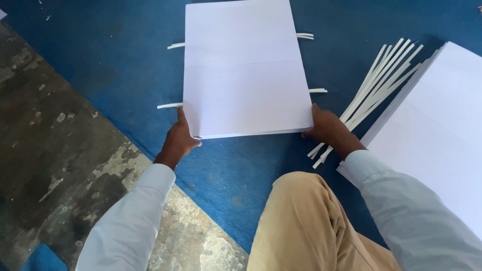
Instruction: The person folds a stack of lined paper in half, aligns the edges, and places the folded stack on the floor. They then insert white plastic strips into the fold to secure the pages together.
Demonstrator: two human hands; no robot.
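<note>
A thick stack of white lined paper (246, 70) lies on a blue mat (110, 55). My left hand (179, 139) grips its near left corner, thumb along the left edge. At the near right corner my right hand (327, 128) holds the stack from the side. Thin white paper strips (174, 46) stick out from under the stack on both sides. My knee in tan trousers (301, 221) sits just below the stack.
A bundle of long white paper strips (381, 80) lies fanned out to the right of the stack. Another large white paper stack (442, 130) fills the right edge. Bare stained concrete floor (50, 150) borders the mat on the left.
</note>
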